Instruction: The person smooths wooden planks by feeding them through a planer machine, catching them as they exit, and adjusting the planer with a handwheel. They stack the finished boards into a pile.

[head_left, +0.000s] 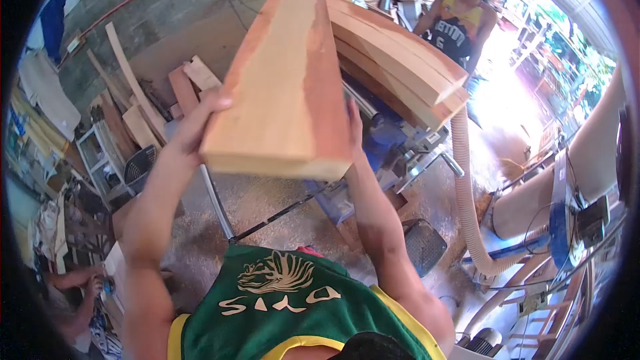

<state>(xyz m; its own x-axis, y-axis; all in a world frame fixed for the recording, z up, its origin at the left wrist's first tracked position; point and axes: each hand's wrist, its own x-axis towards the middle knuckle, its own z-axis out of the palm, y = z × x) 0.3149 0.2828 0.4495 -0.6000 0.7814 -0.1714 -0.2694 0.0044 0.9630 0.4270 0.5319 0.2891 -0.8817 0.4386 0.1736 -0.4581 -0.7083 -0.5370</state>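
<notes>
A long, thick wooden plank (277, 87), pale in the middle with reddish-brown edges, is held up in front of me between both hands. My left hand (203, 120) grips its left edge near the close end, fingers partly under the wood. On the opposite edge, my right hand (355, 130) clasps the plank, its fingers partly hidden behind it. Beyond the plank on the right, several similar thick boards (400, 60) lie stacked above a blue machine (377, 137) with metal rails.
A person (460, 23) in a masked face covering stands beyond the boards. A ribbed hose (463, 193) runs down on the right toward a blue dust collector (567, 220). Wood offcuts (143, 120) lean at the wall. A black basket (423, 247) sits on the sawdust-covered floor.
</notes>
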